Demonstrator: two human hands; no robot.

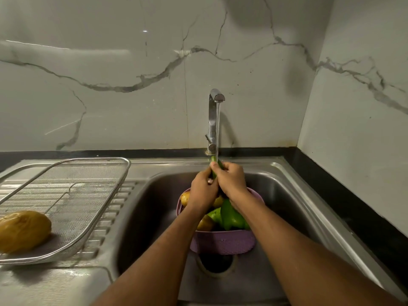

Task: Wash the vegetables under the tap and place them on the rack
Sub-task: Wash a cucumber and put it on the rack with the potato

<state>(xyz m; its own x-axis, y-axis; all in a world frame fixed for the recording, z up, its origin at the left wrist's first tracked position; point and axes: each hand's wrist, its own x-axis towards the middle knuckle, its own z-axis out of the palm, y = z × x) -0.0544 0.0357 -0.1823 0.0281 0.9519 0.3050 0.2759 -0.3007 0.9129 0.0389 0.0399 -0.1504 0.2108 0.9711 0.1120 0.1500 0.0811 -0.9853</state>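
Note:
Water runs from the steel tap (213, 120) onto a slim green vegetable (214, 160). My left hand (203, 188) and my right hand (231, 178) both grip it over the sink, and they hide most of it. Below my hands a purple colander (223, 241) stands in the sink basin and holds green peppers (231, 217) and potatoes (185, 198). On the draining board to the left lies a wire mesh rack (88, 195) with one wet potato (23, 230) in its near left corner.
The steel sink (152, 208) has an open drain hole (217, 265) just in front of the colander. A black counter edge (344, 195) runs along the right and the back. Marble wall tiles rise behind the tap.

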